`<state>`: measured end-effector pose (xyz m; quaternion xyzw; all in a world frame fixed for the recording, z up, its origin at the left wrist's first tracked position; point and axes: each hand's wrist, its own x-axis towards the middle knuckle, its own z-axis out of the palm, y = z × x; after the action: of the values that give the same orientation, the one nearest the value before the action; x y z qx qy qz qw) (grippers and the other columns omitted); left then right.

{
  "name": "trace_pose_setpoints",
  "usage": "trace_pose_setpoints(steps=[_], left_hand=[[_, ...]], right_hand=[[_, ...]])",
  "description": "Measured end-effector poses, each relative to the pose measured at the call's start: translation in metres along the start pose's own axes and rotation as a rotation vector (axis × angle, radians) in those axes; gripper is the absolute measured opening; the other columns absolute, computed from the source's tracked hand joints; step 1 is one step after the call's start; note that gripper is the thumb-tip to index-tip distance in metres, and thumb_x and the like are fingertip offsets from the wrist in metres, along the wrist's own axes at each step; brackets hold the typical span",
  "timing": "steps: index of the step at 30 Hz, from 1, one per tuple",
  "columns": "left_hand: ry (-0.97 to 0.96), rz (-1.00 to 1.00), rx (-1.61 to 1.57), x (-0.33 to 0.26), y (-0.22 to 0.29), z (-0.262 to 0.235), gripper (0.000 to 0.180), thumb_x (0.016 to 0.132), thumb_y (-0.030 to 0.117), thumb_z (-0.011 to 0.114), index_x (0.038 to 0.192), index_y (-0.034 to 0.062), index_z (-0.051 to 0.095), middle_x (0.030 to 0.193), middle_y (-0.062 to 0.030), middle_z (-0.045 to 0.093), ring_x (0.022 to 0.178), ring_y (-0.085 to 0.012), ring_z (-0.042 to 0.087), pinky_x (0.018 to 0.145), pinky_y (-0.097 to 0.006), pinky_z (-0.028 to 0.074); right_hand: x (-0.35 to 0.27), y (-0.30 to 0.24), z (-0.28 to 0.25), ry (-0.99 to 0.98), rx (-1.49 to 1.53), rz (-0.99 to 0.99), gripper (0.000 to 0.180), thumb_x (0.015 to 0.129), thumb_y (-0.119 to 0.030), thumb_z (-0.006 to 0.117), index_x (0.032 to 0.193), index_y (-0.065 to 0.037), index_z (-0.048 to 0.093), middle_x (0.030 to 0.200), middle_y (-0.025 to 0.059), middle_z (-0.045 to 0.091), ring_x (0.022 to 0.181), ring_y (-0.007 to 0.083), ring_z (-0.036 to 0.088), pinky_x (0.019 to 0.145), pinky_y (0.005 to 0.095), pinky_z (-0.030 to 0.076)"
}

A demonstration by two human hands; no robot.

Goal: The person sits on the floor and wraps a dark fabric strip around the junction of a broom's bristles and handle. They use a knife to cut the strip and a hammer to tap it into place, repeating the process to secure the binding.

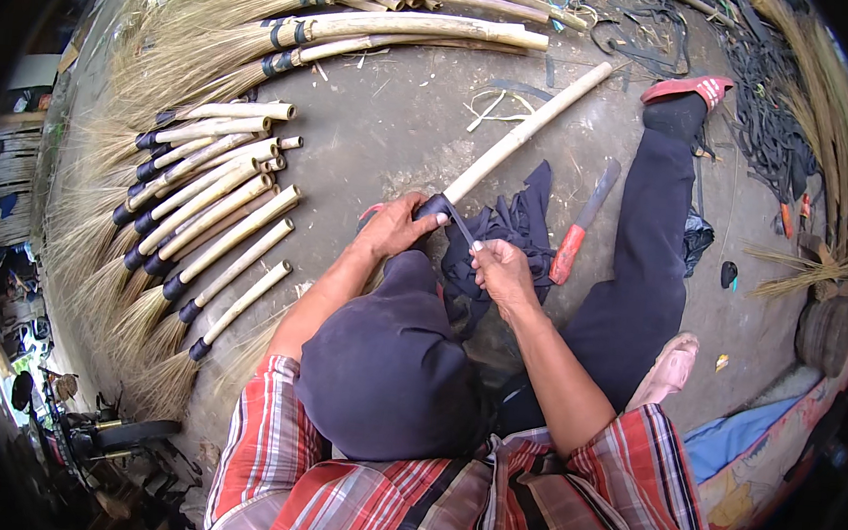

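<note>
A pale bamboo-handled broom [529, 129] slants from beside my bent knee toward the upper right. Its lower end carries a black wrapping [434, 207], and the bristles are mostly hidden by my left leg. My left hand [393, 225] grips the broom at that wrapping, thumb pressed along it. From the wrapping a narrow dark strip [462, 225] runs taut to my right hand [503, 273], which pinches it. Just beyond my right hand lies a heap of dark strips [508, 234]. A knife [566, 253] with a red handle rests on the ground to its right.
Several short-handled brooms [234, 212] lie in a row at the left. Longer brooms [422, 31] lie across the far side. More dark strips [769, 118] and a tall grass bundle [842, 148] are at the far right. My outstretched leg [646, 223] borders the right side.
</note>
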<state>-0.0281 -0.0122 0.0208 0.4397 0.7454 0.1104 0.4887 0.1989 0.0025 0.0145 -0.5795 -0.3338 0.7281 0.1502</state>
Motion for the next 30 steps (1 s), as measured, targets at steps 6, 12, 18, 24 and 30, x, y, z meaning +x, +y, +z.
trace_pose_setpoints(steps=[6, 12, 18, 24, 30], left_hand=[[0.373, 0.221, 0.382, -0.002, 0.001, 0.013, 0.062, 0.097, 0.050, 0.075, 0.130, -0.0025, 0.065, 0.111, -0.0282, 0.074, 0.112, -0.0401, 0.072, 0.098, -0.049, 0.055], [0.223, 0.103, 0.594, 0.004, -0.004, 0.020, 0.087, 0.089, 0.047, 0.082, 0.148, -0.0040, 0.043, 0.141, -0.0295, 0.054, 0.124, -0.0474, 0.063, 0.102, -0.048, 0.055], [-0.098, 0.036, 0.297, 0.017, -0.001, 0.001, 0.068, 0.092, 0.046, 0.079, 0.134, -0.0006, 0.054, 0.128, -0.0290, 0.066, 0.117, -0.0476, 0.066, 0.099, -0.051, 0.055], [0.291, 0.301, 0.410, 0.011, -0.019, 0.023, 0.061, 0.098, 0.052, 0.070, 0.133, 0.0034, 0.057, 0.122, -0.0257, 0.067, 0.108, -0.0451, 0.070, 0.092, -0.051, 0.058], [0.391, 0.234, 0.690, 0.025, -0.033, 0.045, 0.048, 0.099, 0.041, 0.070, 0.119, -0.0004, 0.057, 0.106, -0.0219, 0.069, 0.098, -0.0404, 0.073, 0.085, -0.046, 0.060]], right_hand=[[0.006, -0.002, 0.016, 0.009, -0.011, -0.027, 0.018, 0.106, -0.021, 0.068, 0.099, -0.004, 0.069, 0.080, -0.0005, 0.064, 0.059, 0.0064, 0.055, 0.052, 0.0233, 0.043], [0.024, 0.004, 0.031, 0.000, -0.100, -0.137, 0.016, 0.105, -0.020, 0.067, 0.100, -0.004, 0.069, 0.079, -0.0008, 0.063, 0.059, 0.0066, 0.055, 0.054, 0.0234, 0.044], [0.028, 0.029, 0.029, 0.065, -0.124, -0.159, 0.015, 0.106, -0.019, 0.066, 0.100, -0.004, 0.068, 0.079, -0.0013, 0.062, 0.061, 0.0062, 0.055, 0.057, 0.0239, 0.046], [0.040, 0.032, 0.029, 0.071, -0.169, -0.246, 0.017, 0.106, -0.020, 0.067, 0.098, -0.005, 0.067, 0.078, -0.0016, 0.061, 0.060, 0.0055, 0.054, 0.055, 0.0236, 0.044], [0.036, 0.014, 0.043, 0.069, -0.262, -0.216, 0.024, 0.103, -0.026, 0.068, 0.104, -0.002, 0.072, 0.090, 0.0148, 0.077, 0.083, 0.0274, 0.074, 0.078, 0.0401, 0.056]])
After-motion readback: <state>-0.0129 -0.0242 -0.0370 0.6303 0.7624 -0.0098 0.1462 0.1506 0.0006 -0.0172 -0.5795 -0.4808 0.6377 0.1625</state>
